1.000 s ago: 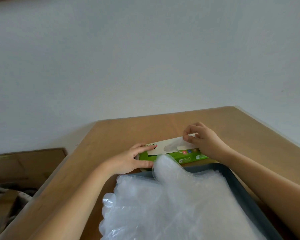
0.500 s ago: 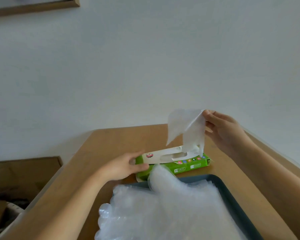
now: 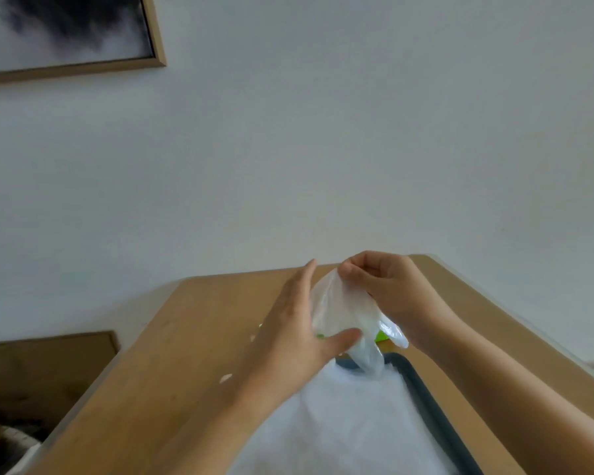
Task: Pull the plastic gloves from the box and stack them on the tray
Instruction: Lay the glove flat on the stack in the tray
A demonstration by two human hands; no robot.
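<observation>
My right hand (image 3: 388,289) pinches the top of a clear plastic glove (image 3: 340,310) and holds it in the air above the table. My left hand (image 3: 299,323) is raised beside the glove with straight fingers, its thumb against the lower part of the film. The glove's lower end hangs down to the pile of gloves (image 3: 350,426) on the dark tray (image 3: 422,395). Of the green glove box (image 3: 379,335) only small slivers show behind the hands and the glove.
The wooden table (image 3: 186,354) ends at a white wall behind. A framed picture (image 3: 66,36) hangs at the upper left. A wooden board (image 3: 42,368) and some clutter lie low at the left, beyond the table edge.
My right hand has pulled the glove free of the box and brought it nearer. My left hand left the box and rose to the glove. The camera tilted upward.
</observation>
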